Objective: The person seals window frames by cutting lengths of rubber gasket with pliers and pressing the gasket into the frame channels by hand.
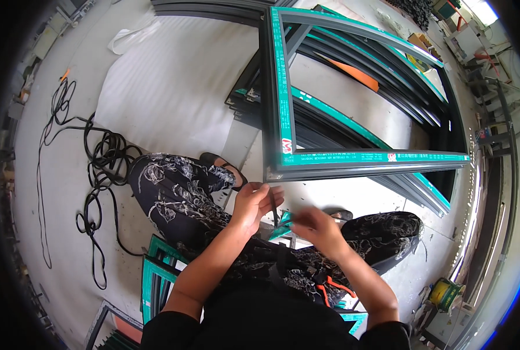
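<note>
My left hand (253, 205) is raised just below the near left corner of a dark window frame (365, 169) faced with green film. Its fingers are closed on a thin black strip (273, 205), which hangs down between my two hands. To the right, my right hand (321, 231) is smeared by motion, so its fingers are unclear. It hovers near the strip's lower part and a green-filmed piece (281, 227) between my knees. Orange-handled pliers (334, 287) lie at my lap.
More dark frames (347, 119) are stacked under the upper one. Long black cord (109, 153) lies tangled on the floor at left, beside a white sheet (166, 87). Green-edged frames (149, 280) stand close by my left side. A yellow-green spool (445, 294) is at lower right.
</note>
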The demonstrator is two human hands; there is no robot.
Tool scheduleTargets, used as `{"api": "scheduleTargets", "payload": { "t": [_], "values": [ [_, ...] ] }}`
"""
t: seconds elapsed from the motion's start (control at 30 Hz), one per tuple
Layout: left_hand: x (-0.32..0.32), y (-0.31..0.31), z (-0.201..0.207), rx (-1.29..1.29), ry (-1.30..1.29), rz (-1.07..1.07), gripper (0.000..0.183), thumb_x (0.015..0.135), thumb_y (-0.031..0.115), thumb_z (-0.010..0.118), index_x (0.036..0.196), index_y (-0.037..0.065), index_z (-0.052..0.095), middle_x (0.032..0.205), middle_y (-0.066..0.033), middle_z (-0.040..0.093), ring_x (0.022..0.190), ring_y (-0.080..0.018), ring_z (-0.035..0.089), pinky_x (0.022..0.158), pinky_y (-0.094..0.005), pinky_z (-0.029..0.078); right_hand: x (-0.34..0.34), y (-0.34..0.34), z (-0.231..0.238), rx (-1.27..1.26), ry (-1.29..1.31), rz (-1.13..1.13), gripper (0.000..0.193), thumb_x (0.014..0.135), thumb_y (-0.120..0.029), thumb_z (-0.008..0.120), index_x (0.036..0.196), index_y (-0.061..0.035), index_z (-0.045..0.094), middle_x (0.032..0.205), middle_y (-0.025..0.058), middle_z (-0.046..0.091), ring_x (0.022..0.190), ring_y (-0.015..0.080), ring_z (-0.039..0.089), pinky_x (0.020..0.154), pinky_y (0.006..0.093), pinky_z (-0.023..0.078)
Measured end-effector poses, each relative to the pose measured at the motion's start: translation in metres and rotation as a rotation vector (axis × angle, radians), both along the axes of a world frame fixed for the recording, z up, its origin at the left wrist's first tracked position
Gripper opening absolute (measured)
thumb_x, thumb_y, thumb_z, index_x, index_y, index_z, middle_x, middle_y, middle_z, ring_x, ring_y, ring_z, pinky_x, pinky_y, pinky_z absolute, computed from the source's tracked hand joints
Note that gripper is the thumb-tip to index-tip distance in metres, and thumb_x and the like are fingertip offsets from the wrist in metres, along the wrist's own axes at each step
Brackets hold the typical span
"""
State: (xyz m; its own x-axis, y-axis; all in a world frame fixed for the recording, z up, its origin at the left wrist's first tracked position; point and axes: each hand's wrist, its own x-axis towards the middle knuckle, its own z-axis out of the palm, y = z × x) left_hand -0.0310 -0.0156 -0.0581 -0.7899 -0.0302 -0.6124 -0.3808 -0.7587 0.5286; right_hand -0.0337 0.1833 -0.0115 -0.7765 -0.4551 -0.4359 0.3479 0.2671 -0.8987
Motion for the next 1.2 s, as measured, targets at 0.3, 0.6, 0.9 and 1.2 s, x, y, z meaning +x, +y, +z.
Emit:
{"api": "scheduleTargets", "payload": {
  "t": [0.3, 0.6, 0.9, 1.2],
  "values": [
    [-0.007, -0.028, -0.021, -1.218, 0.237, -0.357, 0.016, 0.093, 0.016, 0.059, 0.092, 0.001, 0.056, 0.074, -0.0040, 0.063, 0.067, -0.0089, 0.062, 0.060, -0.0252, 0.054, -0.016, -0.061, -0.052, 0.352, 0.401, 0.097, 0.036, 0.081, -0.015, 0.065, 0.112, -0.0033, 0.050, 0.093, 0.0177, 0.064, 0.077, 0.0332, 0.064, 0.066, 0.0405, 0.052],
    [-0.060, -0.019, 0.030, -1.823, 0.193, -0.784, 0.021, 0.080, 0.024, 0.059, 0.078, 0.003, 0.061, 0.070, -0.0152, 0.063, 0.069, -0.0368, 0.062, 0.062, -0.0451, 0.049, -0.039, -0.040, -0.045, 0.533, 1.109, 0.189, 0.042, 0.073, -0.006, 0.061, 0.115, -0.0144, 0.062, 0.101, 0.0070, 0.056, 0.085, 0.0261, 0.059, 0.061, 0.0361, 0.055],
    [-0.067, -0.028, 0.020, -1.718, 0.266, -0.788, 0.021, 0.080, 0.023, 0.060, 0.078, 0.002, 0.060, 0.072, -0.0169, 0.061, 0.071, -0.0366, 0.060, 0.062, -0.0456, 0.047, -0.043, -0.038, -0.050, 0.535, 1.187, 0.268, 0.042, 0.072, -0.008, 0.060, 0.114, -0.0078, 0.061, 0.104, 0.0072, 0.050, 0.080, 0.0214, 0.060, 0.056, 0.0313, 0.054],
    [-0.049, -0.043, -0.002, -1.208, 0.143, -0.682, 0.021, 0.093, 0.020, 0.058, 0.085, 0.001, 0.060, 0.071, -0.0060, 0.061, 0.061, -0.0141, 0.058, 0.052, -0.0289, 0.044, -0.051, -0.037, -0.043, 0.584, 1.208, 0.290, 0.038, 0.072, -0.008, 0.061, 0.111, -0.0083, 0.062, 0.095, 0.0058, 0.050, 0.071, 0.0199, 0.060, 0.054, 0.0305, 0.054]
  ]
}}
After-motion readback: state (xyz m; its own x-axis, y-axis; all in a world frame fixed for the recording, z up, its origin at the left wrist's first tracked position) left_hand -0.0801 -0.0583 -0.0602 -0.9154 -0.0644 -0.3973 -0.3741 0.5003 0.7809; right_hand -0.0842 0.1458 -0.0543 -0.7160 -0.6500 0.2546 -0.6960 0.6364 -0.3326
